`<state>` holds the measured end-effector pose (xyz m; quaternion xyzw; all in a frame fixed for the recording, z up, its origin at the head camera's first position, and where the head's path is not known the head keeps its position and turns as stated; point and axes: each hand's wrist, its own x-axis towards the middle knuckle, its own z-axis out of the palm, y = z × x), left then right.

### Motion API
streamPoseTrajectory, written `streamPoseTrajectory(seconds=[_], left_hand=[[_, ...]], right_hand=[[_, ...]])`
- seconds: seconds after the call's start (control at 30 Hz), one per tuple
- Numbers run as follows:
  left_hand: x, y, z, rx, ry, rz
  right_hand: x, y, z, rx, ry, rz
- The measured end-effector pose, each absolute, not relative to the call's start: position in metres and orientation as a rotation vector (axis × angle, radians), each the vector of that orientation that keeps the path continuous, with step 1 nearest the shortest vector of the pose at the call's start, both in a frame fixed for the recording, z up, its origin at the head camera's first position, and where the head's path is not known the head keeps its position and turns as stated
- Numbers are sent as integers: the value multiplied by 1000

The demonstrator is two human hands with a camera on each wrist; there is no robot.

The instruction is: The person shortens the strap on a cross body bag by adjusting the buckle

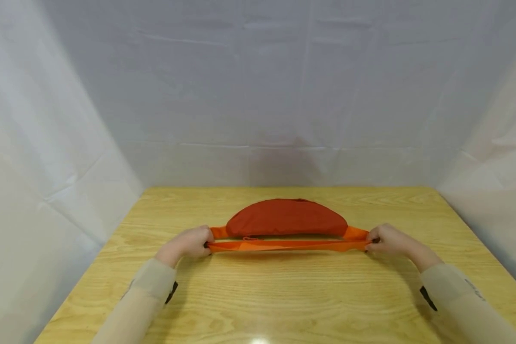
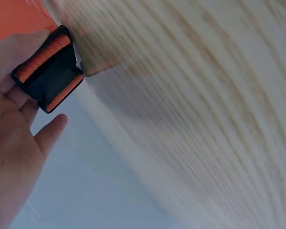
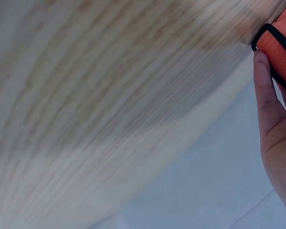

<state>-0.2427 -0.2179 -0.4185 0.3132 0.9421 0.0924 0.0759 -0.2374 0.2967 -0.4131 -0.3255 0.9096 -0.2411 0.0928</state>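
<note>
A dark red waist bag (image 1: 286,217) with a curved top lies towards the back of the table. Its orange strap (image 1: 284,245) runs in a nearly straight line along the front of it. My left hand (image 1: 193,241) grips the strap at the left end. There, the left wrist view shows a black buckle (image 2: 51,71) threaded with orange webbing between thumb and fingers. At the opposite end my right hand (image 1: 389,239) pinches the strap. A black strap slider (image 3: 275,33) sits at those fingertips in the right wrist view, partly cut off by the frame edge.
The wood-grain table (image 1: 258,296) has rounded back corners. White sheeting (image 1: 241,95) hangs behind it and on both sides. Pale sleeves (image 1: 142,291) cover both forearms, with a small black piece beneath each cuff.
</note>
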Motion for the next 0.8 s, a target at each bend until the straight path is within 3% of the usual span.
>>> streamPoseTrajectory(seconds=[0.27,0.8], left_hand=[[-246,-214,-420,979,2804,351],[-246,-214,-417,950,2861,268]], right_hand=[[-239,296,-413,-891,2710,-706],[-237,290,-410,-1023,2757,-596]])
